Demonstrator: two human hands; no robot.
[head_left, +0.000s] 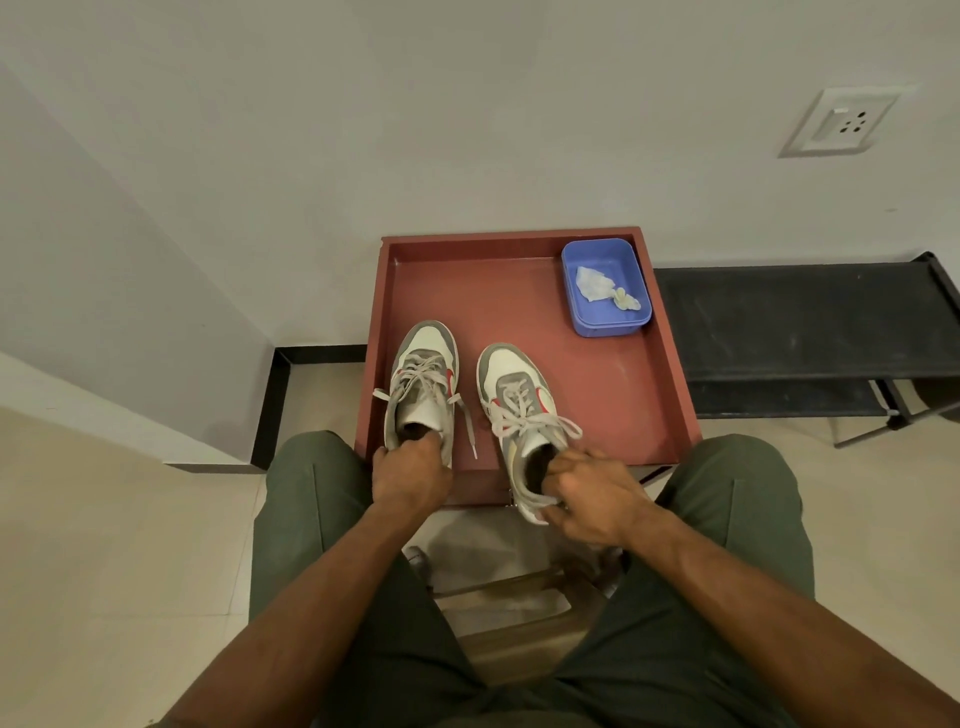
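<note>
Two grey-and-white sneakers with red accents and grey laces stand toes-away on a red-brown tray table. My left hand grips the heel collar of the left sneaker, with fingers reaching into its opening. The right sneaker hangs partly over the tray's near edge. My right hand holds it at the heel, with fingers curled over the collar and the thumb beneath the heel.
A blue plastic tub holding crumpled white cloth or tissue sits at the tray's far right corner. A black bench stands to the right against the white wall. A wall socket is above it. My knees flank the tray.
</note>
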